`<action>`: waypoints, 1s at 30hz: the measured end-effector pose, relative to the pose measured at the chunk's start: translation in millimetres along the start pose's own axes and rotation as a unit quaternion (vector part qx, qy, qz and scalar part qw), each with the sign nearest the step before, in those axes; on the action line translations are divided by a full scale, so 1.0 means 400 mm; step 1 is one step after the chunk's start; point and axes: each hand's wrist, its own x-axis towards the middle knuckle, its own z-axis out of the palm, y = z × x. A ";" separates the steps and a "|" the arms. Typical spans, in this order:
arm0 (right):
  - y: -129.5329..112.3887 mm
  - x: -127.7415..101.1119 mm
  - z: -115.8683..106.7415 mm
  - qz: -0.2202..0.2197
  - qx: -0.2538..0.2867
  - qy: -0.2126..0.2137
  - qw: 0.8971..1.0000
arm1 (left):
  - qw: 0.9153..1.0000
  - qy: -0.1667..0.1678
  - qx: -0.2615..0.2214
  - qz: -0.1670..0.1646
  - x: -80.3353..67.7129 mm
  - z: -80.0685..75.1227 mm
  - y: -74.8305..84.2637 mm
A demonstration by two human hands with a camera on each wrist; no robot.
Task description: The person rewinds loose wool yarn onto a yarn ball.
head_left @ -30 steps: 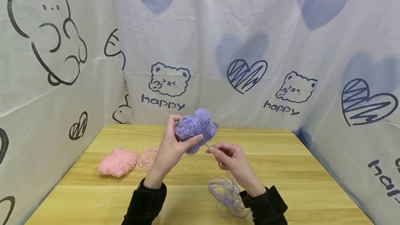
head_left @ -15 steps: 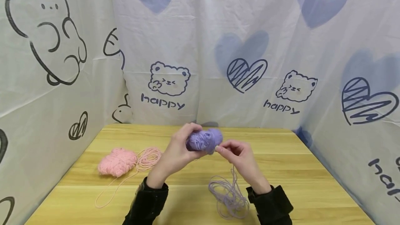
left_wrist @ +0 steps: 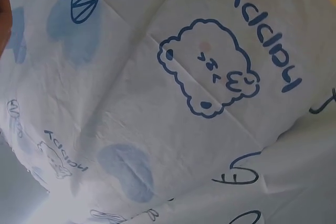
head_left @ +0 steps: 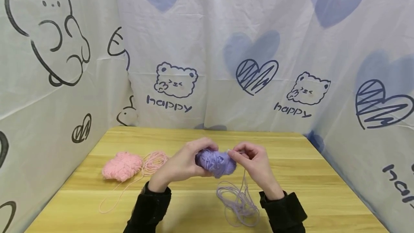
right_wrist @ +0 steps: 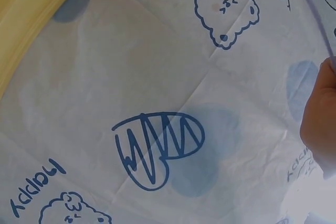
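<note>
My left hand grips a purple ball of yarn above the table, thumb below and fingers over the top. Just right of the ball, my right hand pinches the purple strand between thumb and forefinger. From that hand the strand hangs down to a loose purple heap of yarn on the table. In the right wrist view, part of the right hand shows at the right edge, with the taut purple strand running up to the ball. The left wrist view catches only a sliver of the left hand.
On the left of the wooden table lies a pink ball of yarn, with a coil of pink strand beside it and a loose loop trailing forward. Printed white cloth walls in the table at the back and sides.
The purple ball has come down and slightly right, turning in my left hand. My right hand has moved a little right and up beside it, still pinching the strand. The pink yarn stays put.
</note>
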 end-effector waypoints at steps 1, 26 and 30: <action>-0.001 0.000 -0.001 -0.003 -0.001 -0.001 1.000 | 1.000 -0.009 -0.014 0.004 0.000 -0.002 -0.001; 0.042 0.006 0.047 0.087 0.018 -0.093 0.992 | 0.947 0.089 -0.309 -0.001 -0.015 -0.036 0.026; 0.047 0.008 0.052 0.103 0.009 -0.114 0.988 | 0.945 0.135 -0.295 -0.036 -0.014 -0.037 0.028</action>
